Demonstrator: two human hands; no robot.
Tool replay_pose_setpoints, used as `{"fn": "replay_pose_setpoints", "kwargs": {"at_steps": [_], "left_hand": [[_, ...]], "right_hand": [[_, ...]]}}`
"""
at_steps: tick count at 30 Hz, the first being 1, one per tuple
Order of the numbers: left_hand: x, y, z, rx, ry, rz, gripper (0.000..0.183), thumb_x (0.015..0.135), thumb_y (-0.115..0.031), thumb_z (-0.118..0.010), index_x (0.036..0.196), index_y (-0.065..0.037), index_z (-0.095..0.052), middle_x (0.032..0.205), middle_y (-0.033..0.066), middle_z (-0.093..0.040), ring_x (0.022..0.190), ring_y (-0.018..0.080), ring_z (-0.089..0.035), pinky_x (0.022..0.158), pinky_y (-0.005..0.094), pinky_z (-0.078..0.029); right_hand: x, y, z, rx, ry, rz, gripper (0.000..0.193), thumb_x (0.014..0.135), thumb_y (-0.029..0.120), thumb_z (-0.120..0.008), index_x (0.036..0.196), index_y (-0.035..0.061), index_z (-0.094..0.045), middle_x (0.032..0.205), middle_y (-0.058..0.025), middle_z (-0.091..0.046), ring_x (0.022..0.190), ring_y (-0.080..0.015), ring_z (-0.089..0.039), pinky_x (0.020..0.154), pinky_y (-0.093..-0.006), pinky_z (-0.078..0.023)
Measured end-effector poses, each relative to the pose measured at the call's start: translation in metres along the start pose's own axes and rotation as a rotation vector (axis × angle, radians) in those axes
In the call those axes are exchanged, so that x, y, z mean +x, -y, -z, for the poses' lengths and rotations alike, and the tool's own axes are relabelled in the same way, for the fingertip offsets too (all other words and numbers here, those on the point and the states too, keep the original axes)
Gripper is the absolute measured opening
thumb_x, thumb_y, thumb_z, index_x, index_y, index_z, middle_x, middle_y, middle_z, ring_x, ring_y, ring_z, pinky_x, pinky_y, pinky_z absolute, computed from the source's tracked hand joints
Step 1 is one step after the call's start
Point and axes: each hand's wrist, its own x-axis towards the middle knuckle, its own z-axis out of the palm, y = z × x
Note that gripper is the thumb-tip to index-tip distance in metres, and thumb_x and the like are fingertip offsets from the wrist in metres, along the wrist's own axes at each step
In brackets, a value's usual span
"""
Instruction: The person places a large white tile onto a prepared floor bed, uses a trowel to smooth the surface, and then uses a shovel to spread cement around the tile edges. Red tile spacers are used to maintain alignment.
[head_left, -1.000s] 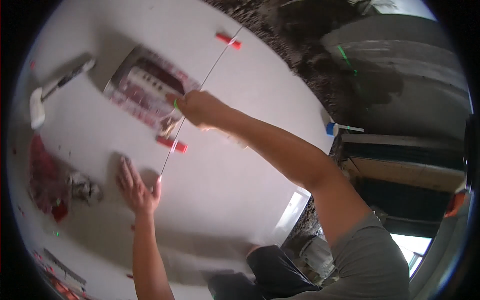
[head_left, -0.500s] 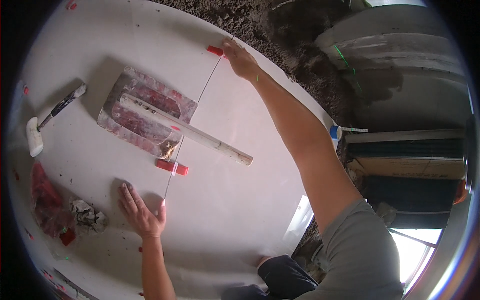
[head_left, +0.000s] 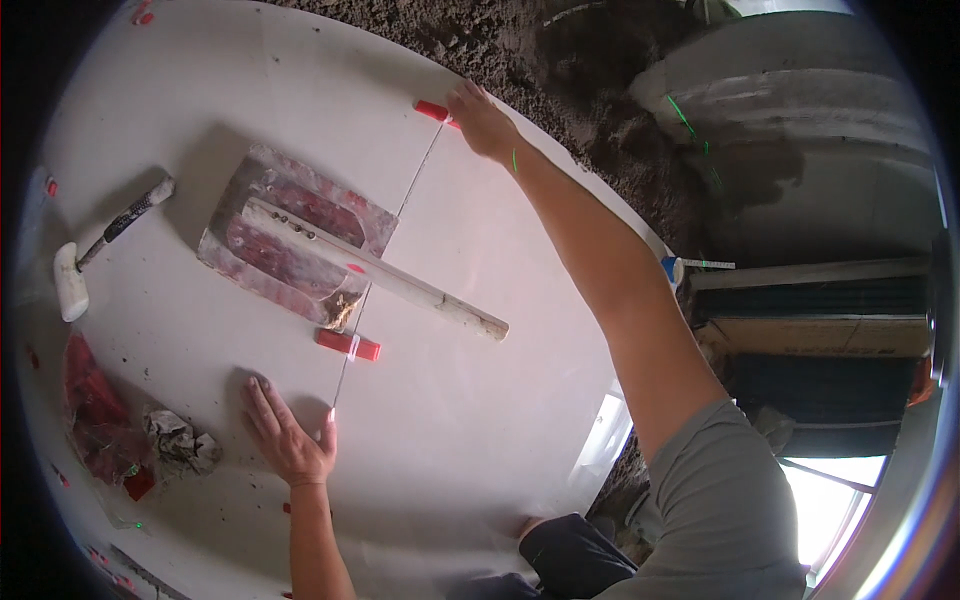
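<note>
My left hand (head_left: 292,440) lies flat on the pale floor tiles (head_left: 480,430), fingers apart, its thumb beside the thin joint between two tiles. At the far edge, my right hand (head_left: 485,124) rests with fingers stretched over the rim, partly hidden, next to a red tile levelling wedge (head_left: 432,110). No object shows in either hand. Another red wedge (head_left: 348,345) sits across the joint, in a white clip. Between the hands lies a flat rectangular tool with a stained reddish plate (head_left: 290,220) and a long pale handle (head_left: 430,295).
A white-headed mallet (head_left: 70,282) lies at the left. Below it are a red plastic bag (head_left: 100,420) and a crumpled wrapper (head_left: 180,442). Rough dark mortar (head_left: 440,38) borders the tiles' far edge. A blue-and-white roll (head_left: 672,268) and stacked boxes (head_left: 820,340) stand at right.
The view has shifted slightly, so the tool and left hand sit a little lower and to the right. My right fingers look slightly more bent at the tile edge. Both hands stay put.
</note>
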Motion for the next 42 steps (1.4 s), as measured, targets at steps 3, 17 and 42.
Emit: {"fn": "replay_pose_setpoints", "kwargs": {"at_steps": [3, 17, 42], "left_hand": [[-0.002, 0.006, 0.001, 0.003, 0.007, 0.017, 0.097, 0.085, -0.061, -0.054, 0.151, 0.003, -0.023, 0.156, 0.0217, -0.025, 0.145, 0.0399, -0.023, 0.115, 0.0562, -0.023], [-0.001, 0.000, 0.003, 0.052, 0.009, 0.002, 0.095, 0.088, -0.062, -0.047, 0.152, 0.003, -0.020, 0.157, 0.0234, -0.023, 0.144, 0.0381, -0.026, 0.117, 0.0529, -0.022], [-0.006, 0.010, -0.002, 0.009, -0.063, 0.022, 0.094, 0.087, -0.063, -0.052, 0.151, 0.001, -0.027, 0.155, 0.0183, -0.029, 0.144, 0.0366, -0.028, 0.113, 0.0536, -0.027]], "right_hand": [[-0.006, 0.018, -0.010, 0.125, -0.033, -0.075, 0.069, 0.102, 0.054, -0.023, 0.152, 0.0062, -0.028, 0.161, -0.0133, -0.019, 0.149, -0.0304, -0.015, 0.121, -0.0417, -0.016], [0.020, 0.164, 0.031, -0.053, 0.208, -0.328, 0.082, 0.094, 0.069, -0.037, 0.136, -0.0003, -0.051, 0.139, -0.0168, -0.053, 0.132, -0.0317, -0.048, 0.108, -0.0395, -0.040], [-0.318, 0.161, -0.026, 0.269, 0.284, -0.048, 0.056, 0.092, 0.030, -0.065, 0.139, 0.0071, -0.045, 0.146, -0.0150, -0.042, 0.134, -0.0342, -0.040, 0.108, -0.0439, -0.038]]}}
